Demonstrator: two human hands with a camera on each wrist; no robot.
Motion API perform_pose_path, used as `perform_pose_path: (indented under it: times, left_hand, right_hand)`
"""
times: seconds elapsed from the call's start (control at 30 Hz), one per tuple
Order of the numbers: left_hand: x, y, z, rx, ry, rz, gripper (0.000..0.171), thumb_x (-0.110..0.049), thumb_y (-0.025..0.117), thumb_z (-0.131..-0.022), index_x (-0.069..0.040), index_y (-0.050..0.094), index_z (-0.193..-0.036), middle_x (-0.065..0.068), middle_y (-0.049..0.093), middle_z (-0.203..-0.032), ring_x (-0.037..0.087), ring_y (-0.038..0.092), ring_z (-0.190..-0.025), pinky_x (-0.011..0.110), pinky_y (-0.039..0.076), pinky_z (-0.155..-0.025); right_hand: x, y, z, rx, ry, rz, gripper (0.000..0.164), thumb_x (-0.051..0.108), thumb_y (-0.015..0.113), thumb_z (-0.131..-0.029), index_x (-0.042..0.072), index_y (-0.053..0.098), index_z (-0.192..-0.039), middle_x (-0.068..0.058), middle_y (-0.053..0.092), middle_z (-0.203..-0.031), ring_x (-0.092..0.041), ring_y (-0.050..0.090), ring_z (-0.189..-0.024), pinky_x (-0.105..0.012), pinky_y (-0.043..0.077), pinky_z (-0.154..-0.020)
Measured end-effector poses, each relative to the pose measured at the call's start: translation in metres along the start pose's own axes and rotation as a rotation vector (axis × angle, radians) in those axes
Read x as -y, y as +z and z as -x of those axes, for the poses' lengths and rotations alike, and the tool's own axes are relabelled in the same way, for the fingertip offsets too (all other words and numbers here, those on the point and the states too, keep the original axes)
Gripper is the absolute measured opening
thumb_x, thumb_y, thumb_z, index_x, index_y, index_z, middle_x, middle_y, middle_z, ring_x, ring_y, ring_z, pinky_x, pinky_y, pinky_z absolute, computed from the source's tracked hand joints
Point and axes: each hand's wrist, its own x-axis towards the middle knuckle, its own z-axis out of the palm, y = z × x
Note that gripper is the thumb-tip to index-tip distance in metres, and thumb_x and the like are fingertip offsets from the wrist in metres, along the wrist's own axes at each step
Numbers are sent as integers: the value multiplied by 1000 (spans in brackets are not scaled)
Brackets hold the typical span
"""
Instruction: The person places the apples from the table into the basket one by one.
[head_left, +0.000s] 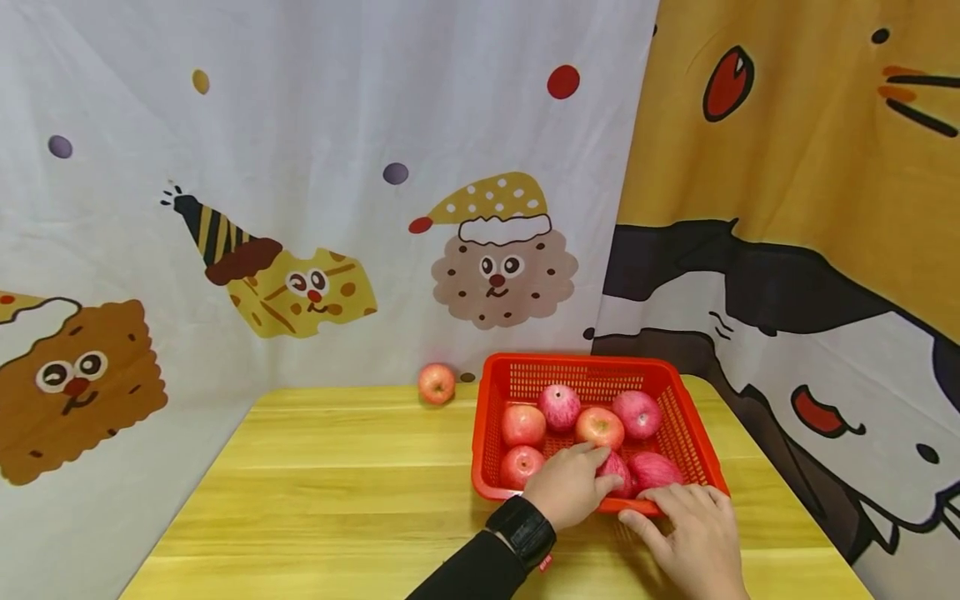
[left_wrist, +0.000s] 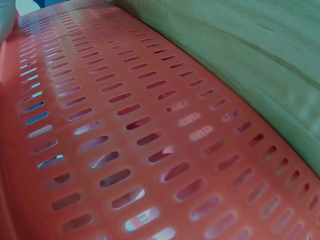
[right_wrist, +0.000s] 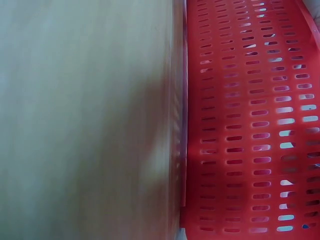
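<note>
A red plastic basket (head_left: 693, 433) with slotted walls stands on the table's right side, holding several apples, among them a pale red one (head_left: 523, 426) and a streaked pink one (head_left: 559, 406). Over the near rim reaches my left hand (head_left: 567, 487), its thumb and fingers about a dark pink apple (head_left: 618, 475), partly hidden. My right hand (head_left: 693, 533) grips the near rim toward the right corner, thumb outside and fingers over the top. Beside it inside lies another pink apple (head_left: 655, 471). Both wrist views show the basket's slotted wall (left_wrist: 115, 95), (right_wrist: 250, 120), without the hands' grasp.
One apple (head_left: 437, 383) sits alone at the table's back edge, left of the basket. The wooden table (head_left: 322, 483) extends to the left. Behind it hangs a printed cloth (head_left: 337, 125) with cartoon figures, and another cloth (head_left: 787, 192) borders the right side.
</note>
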Motion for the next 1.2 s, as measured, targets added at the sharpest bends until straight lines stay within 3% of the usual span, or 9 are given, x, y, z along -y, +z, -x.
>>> perform_pose_path:
  times: [0.37, 0.53, 0.63, 0.77, 0.93, 1.2]
  left_hand:
    - [2, 5, 1, -2, 1, 3, 50, -53, 57, -96, -22, 62, -135, -2, 61, -128, 10, 54, -113, 32, 49, -96]
    - [1, 6, 3, -40, -48, -25, 52, -55, 60, -93, -28, 57, -137, -1, 57, -126, 16, 54, -108, 35, 53, -87]
    - [0, 6, 4, -98, -42, -69, 41, -53, 65, -90, -30, 63, -124, -4, 55, -109, 13, 52, -93, 28, 52, -74]
    - [0, 6, 4, -148, 32, -113, 19, -46, 67, -91, -31, 69, -103, -12, 58, -90, 8, 52, -78, 23, 49, -62]
    - [0, 6, 5, -145, 48, -135, 28, -46, 66, -92, -32, 70, -116, -12, 63, -91, 7, 55, -77, 23, 52, -62]
    - [-2, 5, 5, -112, 23, -92, 29, -47, 63, -94, -33, 69, -119, -15, 68, -98, 4, 60, -83, 24, 54, -65]
  right_hand:
    - [1, 0, 1, -1, -4, 9, 41, 60, 74, -74, 20, 69, -79, 4, 66, -76, -23, 55, -75, -50, 34, -79]
    - [2, -1, 0, 1, -5, 4, 41, 60, 75, -73, 20, 70, -79, 4, 65, -76, -22, 55, -75, -50, 34, -79]
    - [2, -2, 0, 8, -7, -1, 42, 60, 75, -74, 19, 70, -80, 4, 66, -77, -22, 55, -75, -50, 34, -79]
    - [1, -2, -1, 14, -6, -11, 43, 59, 75, -74, 17, 70, -81, 3, 66, -77, -23, 56, -75, -49, 33, -79]
    - [1, -2, -1, 20, -6, -7, 43, 59, 75, -74, 17, 70, -81, 2, 67, -78, -24, 56, -75, -48, 33, -78]
    - [0, -2, 0, 14, -3, -8, 44, 59, 74, -74, 17, 70, -81, 2, 67, -78, -24, 56, -74, -48, 33, -78]
